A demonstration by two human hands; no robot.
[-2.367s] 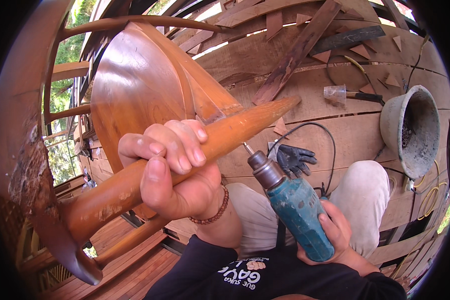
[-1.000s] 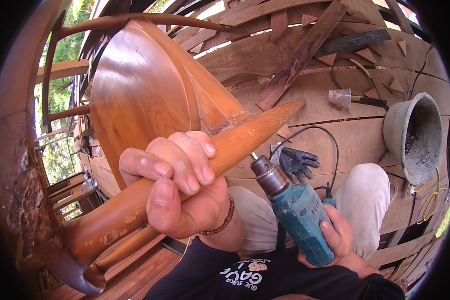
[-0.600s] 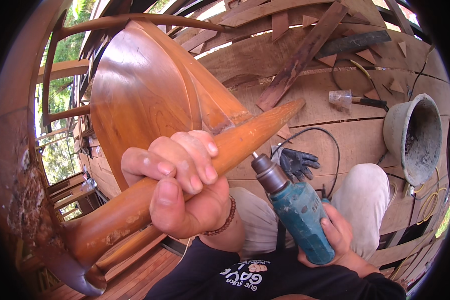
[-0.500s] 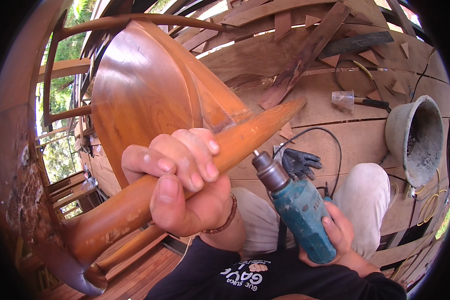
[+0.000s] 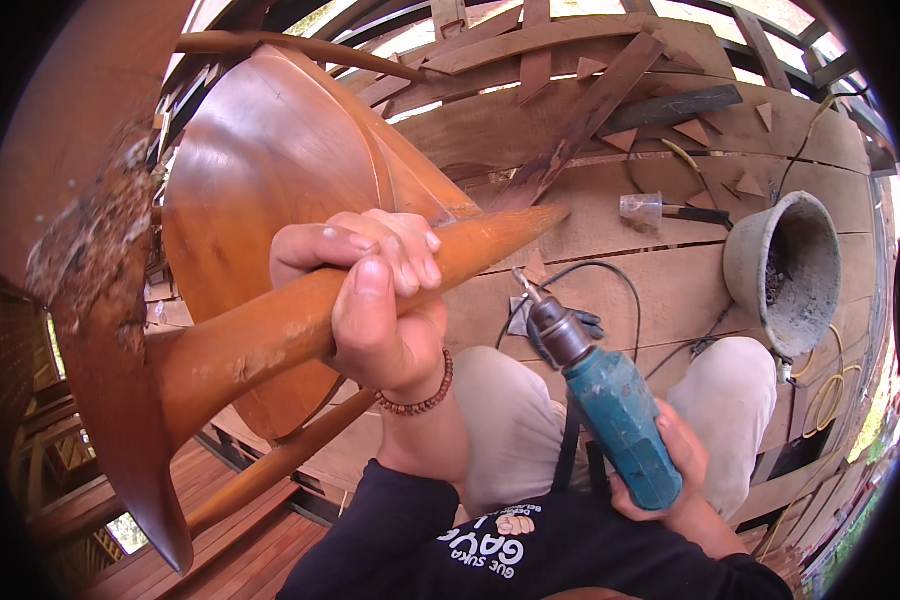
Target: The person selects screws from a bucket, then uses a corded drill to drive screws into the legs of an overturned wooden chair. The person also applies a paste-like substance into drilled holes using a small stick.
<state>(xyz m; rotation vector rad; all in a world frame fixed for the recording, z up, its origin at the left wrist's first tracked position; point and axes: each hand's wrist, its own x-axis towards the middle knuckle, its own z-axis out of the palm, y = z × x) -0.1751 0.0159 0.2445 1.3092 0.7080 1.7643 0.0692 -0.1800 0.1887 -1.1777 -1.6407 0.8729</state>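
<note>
My left hand (image 5: 385,300), with a beaded bracelet (image 5: 415,405) at its wrist, is wrapped round a tapered orange-brown wooden leg (image 5: 250,345). Behind it is a broad, glossy wooden panel (image 5: 255,180) with a rounded edge, part of the same piece of furniture. My right hand (image 5: 682,450) grips the rear of a teal power drill (image 5: 620,420), which points up and to the left. Its thin bit (image 5: 527,284) shows beyond the dark chuck (image 5: 560,330), apart from the leg's underside. Some of my right fingers are hidden behind the drill.
A grey bucket (image 5: 755,270) stands at the right. Near it lie a clear plastic cup (image 5: 641,211), a dark-handled tool (image 5: 698,214) and yellow cord (image 5: 832,395). A black cable (image 5: 625,272) loops across the planks (image 5: 450,140), where several wooden triangles (image 5: 692,131) are scattered.
The drill has shifted slightly right and down, its bit now farther from the leg and more visible. My view has turned, so the furniture and floor things sit farther left.
</note>
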